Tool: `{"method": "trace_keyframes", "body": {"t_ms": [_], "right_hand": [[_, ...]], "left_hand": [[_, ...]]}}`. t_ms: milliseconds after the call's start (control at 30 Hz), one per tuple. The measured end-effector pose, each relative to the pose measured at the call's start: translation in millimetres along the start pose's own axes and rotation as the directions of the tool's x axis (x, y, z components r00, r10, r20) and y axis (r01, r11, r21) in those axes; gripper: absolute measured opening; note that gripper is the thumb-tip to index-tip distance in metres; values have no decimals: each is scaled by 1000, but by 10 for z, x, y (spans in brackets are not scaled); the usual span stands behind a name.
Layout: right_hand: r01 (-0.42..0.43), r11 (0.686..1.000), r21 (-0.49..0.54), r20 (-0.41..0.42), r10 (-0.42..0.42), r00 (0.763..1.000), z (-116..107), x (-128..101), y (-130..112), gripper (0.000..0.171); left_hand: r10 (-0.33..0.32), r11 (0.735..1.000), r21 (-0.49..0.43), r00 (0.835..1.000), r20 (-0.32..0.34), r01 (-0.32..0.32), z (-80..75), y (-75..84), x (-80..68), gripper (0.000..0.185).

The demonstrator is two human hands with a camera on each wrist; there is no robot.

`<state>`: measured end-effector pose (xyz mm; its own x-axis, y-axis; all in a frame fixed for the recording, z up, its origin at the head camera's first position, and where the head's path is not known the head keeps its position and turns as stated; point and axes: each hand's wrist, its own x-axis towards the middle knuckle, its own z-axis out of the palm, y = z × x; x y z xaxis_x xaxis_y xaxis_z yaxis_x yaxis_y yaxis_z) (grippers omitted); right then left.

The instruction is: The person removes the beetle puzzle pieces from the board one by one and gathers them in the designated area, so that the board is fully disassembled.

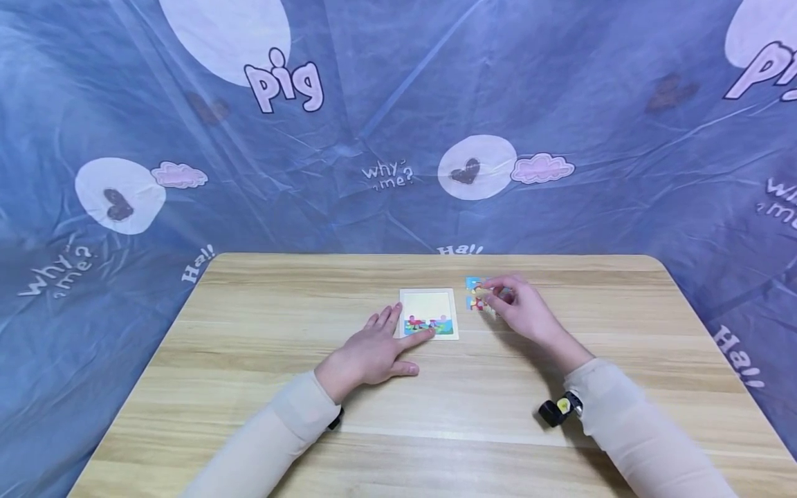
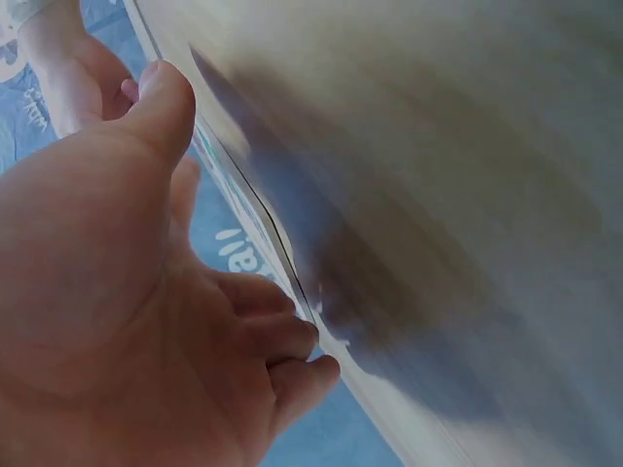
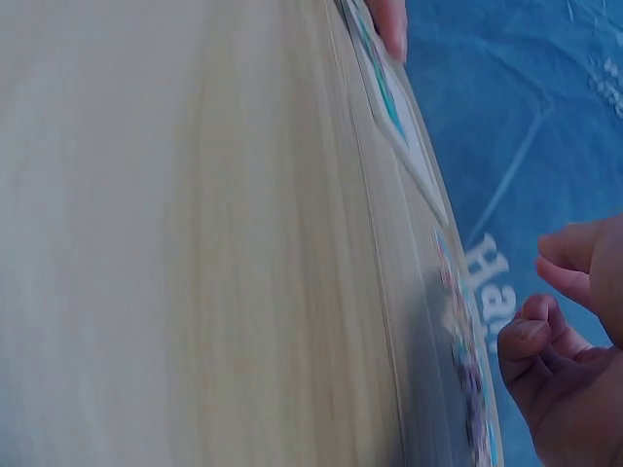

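Note:
A small white puzzle board (image 1: 428, 304) lies at the middle of the wooden table (image 1: 249, 360), its bottom row filled with colourful pieces. My left hand (image 1: 389, 333) lies flat beside it, straight fingers resting on the board's lower left corner; one fingertip (image 3: 389, 24) shows on the board (image 3: 401, 122) in the right wrist view. Just right of the board are several loose puzzle pieces (image 1: 474, 293). My right hand (image 1: 492, 292) hovers low over them with curled fingers (image 3: 531, 341) and pinches one of the pieces (image 3: 459, 341).
A blue printed sheet (image 1: 398, 124) hangs behind and around the table. Small black cameras (image 1: 557, 409) sit on both wrists. Bare tabletop lies to the left, right and front of the hands.

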<state>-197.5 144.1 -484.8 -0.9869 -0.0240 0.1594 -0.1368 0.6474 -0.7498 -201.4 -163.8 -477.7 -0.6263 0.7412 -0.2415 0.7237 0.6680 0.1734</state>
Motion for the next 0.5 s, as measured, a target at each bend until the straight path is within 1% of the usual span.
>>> {"method": "trace_keyframes", "body": {"t_ms": [167,367,500], "right_hand": [[25,999,43,41,-27,999,119,15,-125,23],[61,998,14,67,-62,996,251,43,-239,20],[70,997,29,101,-72,992,339,68,-311,19]], "left_hand": [[-7,1000,21,1000,4,7,17,28,30,66],[-29,999,40,1000,10,28,24,46,42,67],[-37,998,58,999,20,36,15,59,48,67]]}}
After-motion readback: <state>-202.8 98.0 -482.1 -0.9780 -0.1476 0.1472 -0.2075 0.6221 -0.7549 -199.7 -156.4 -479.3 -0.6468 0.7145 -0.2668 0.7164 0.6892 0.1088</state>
